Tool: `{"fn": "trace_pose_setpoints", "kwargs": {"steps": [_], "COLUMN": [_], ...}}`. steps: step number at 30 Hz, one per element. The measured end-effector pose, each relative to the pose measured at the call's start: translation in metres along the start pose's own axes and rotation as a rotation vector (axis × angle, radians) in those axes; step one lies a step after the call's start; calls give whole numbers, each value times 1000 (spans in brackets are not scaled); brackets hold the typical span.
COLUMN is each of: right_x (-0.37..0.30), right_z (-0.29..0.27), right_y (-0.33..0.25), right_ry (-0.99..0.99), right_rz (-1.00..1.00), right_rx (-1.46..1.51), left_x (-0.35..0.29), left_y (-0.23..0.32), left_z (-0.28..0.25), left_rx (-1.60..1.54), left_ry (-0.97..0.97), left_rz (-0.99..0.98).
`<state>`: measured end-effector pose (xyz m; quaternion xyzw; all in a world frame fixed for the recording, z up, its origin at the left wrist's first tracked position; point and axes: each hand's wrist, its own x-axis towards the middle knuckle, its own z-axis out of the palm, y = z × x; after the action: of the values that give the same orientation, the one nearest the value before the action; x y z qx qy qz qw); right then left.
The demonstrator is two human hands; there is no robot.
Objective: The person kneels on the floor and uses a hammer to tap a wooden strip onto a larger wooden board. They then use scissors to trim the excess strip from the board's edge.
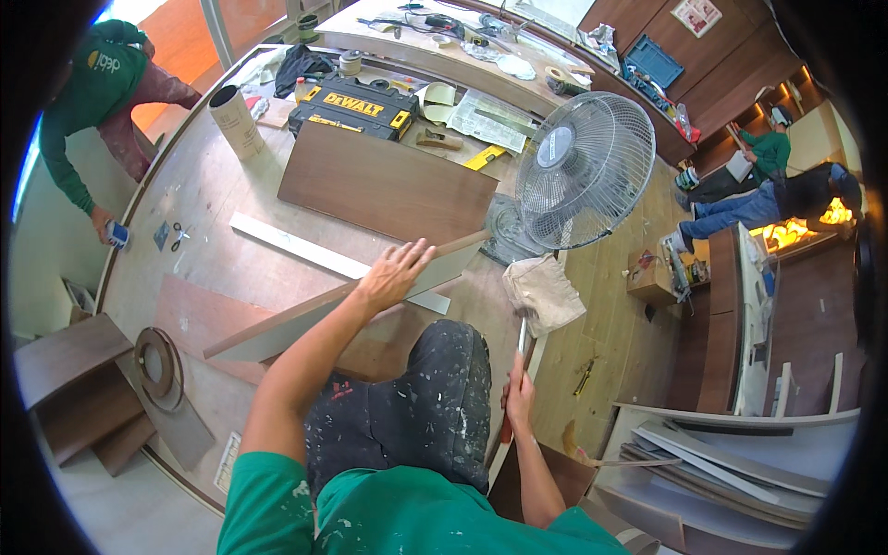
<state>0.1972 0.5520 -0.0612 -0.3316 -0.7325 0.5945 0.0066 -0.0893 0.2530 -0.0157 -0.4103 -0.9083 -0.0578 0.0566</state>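
Observation:
My left hand (pixel 398 276) lies over the upper edge of a narrow board (pixel 305 314) that stands on its long edge. Its fingers are stretched out along that edge. Low on the right, my right hand (pixel 520 398) is closed around a hammer (pixel 524 344) with a bright metal shaft and a reddish grip end. The hammer's dark head is up against a beige cloth (pixel 546 294) at the table's edge. Beyond the standing board, a brown wood-faced panel (pixel 384 180) leans against a black tool case (pixel 354 106). A white strip (pixel 296 245) lies between board and panel.
A wire-caged fan (pixel 585 171) stands on the table's right side. A cardboard tube (pixel 236 122), scissors (pixel 180 237) and a yellow level (pixel 484 157) lie about. At left, a co-worker's hand (pixel 100 222) holds a blue can (pixel 117 233). Two other people are far right; curved strips (pixel 731 462) lie lower right.

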Motion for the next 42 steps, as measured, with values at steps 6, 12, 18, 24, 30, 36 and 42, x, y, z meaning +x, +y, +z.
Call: {"fn": "trace_pose_setpoints", "kwargs": {"steps": [6,12,18,24,30,36,42], "right_x": [-64,-51,3,50,63,68,65], "right_z": [-17,-19,9,40,36,33,32], "right_y": [55,-30,-130,-180,-158,-147,-159], "right_ry": [34,-46,-328,-427,-334,-306,-291], "right_rz": [215,218,-153,-236,-200,-205,-138], "right_rx": [31,58,-77,-267,-263,-237,-250], "left_x": [61,20,-111,-234,-245,-246,-247], "left_y": [26,23,-22,-53,-43,-49,-48], "left_z": [1,-6,-26,-55,-53,-48,-48], "left_rx": [-86,-201,-222,-178,-159,-134,-125], "left_ry": [-16,-49,-39,-24,25,37,53], "left_rz": [3,-181,-393,-641,-688,-669,-658]}}
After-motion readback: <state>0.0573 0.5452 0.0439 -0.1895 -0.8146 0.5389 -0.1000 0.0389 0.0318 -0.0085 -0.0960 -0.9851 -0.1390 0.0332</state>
